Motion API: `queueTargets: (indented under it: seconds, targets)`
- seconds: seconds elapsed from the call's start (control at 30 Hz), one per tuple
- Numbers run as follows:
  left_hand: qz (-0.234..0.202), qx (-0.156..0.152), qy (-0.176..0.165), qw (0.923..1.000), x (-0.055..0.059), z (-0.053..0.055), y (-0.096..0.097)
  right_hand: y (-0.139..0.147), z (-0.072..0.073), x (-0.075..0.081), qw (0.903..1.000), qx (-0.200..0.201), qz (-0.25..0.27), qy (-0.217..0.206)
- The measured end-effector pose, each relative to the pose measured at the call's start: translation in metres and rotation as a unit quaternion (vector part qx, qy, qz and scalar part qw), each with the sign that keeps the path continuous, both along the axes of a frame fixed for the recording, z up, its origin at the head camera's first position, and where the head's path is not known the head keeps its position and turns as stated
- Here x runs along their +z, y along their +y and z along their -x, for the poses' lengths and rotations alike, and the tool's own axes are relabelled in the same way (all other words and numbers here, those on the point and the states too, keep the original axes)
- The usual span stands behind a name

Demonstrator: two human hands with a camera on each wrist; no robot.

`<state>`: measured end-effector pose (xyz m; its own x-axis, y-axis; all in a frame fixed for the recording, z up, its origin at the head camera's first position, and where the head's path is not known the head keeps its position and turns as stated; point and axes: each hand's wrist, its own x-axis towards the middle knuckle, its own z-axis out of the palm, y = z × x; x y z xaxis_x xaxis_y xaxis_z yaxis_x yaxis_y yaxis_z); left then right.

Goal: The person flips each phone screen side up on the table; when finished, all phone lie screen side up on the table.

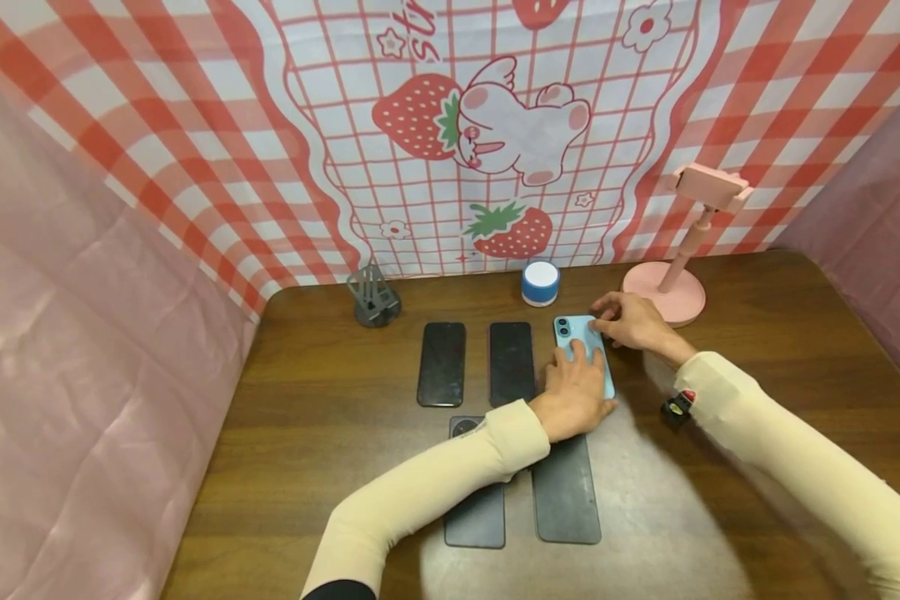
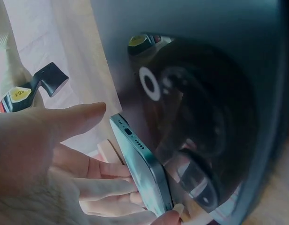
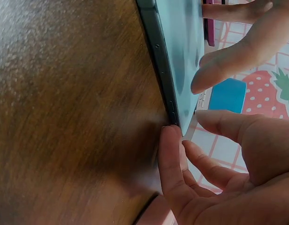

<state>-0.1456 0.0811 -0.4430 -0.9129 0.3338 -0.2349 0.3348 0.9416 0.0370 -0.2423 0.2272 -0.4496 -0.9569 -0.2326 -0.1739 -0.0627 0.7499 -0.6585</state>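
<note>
A light blue phone (image 1: 579,331) lies back up, its twin camera at the far left corner. My left hand (image 1: 573,392) rests on its back with extended fingers; in the left wrist view the thumb stands apart from the phone's port end (image 2: 130,134). My right hand (image 1: 633,323) pinches the far right corner, and the right wrist view shows a fingertip (image 3: 170,133) against the button side. To the left lie two black-screened phones (image 1: 442,364) (image 1: 512,358). Nearer, a dark phone with a round camera (image 1: 475,521) is partly hidden under my left sleeve.
Another dark slab-like phone (image 1: 567,492) lies in front. Along the back stand a grey folding stand (image 1: 375,302), a blue and white round container (image 1: 541,285) and a pink phone stand (image 1: 673,292). A checked strawberry cloth (image 1: 420,208) hangs behind the wooden table (image 1: 307,467).
</note>
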Motion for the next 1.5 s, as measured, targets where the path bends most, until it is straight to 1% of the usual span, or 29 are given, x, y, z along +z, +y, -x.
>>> queueTargets:
  seconds: [0.23, 0.4, 0.57, 0.73, 0.9, 1.07, 1.33, 1.5]
  targets:
    - [0.027, 0.01, -0.005, 0.9996, 0.0, 0.0, 0.008, 0.0, 0.0, -0.002, 1.0, -0.003, 0.0, -0.002]
    - [0.063, 0.014, 0.005, 0.9979, -0.001, 0.0, 0.015, -0.001, 0.0, -0.003, 1.0, -0.005, 0.0, 0.003]
    - [0.083, 0.017, 0.013, 0.9963, -0.001, 0.001, 0.021, -0.001, -0.001, -0.003, 1.0, -0.004, 0.005, 0.0]
    - [0.084, 0.02, 0.025, 0.996, -0.002, 0.001, 0.024, 0.0, -0.002, -0.002, 0.9997, -0.006, 0.016, -0.015]
    - [0.085, 0.014, 0.032, 0.9957, -0.003, 0.002, 0.025, 0.0, -0.002, -0.002, 0.9998, -0.008, 0.014, -0.014]
    - [0.074, 0.005, 0.03, 0.9968, -0.002, 0.002, 0.021, 0.0, -0.001, -0.003, 0.9998, -0.006, 0.011, -0.013]
    - [0.065, -0.006, 0.053, 0.9964, -0.004, 0.001, 0.018, 0.0, 0.0, -0.004, 0.9997, -0.008, 0.013, -0.017]
    - [0.054, -0.008, 0.052, 0.9972, -0.004, 0.001, 0.017, -0.001, -0.001, -0.004, 0.9996, -0.018, 0.015, -0.019]
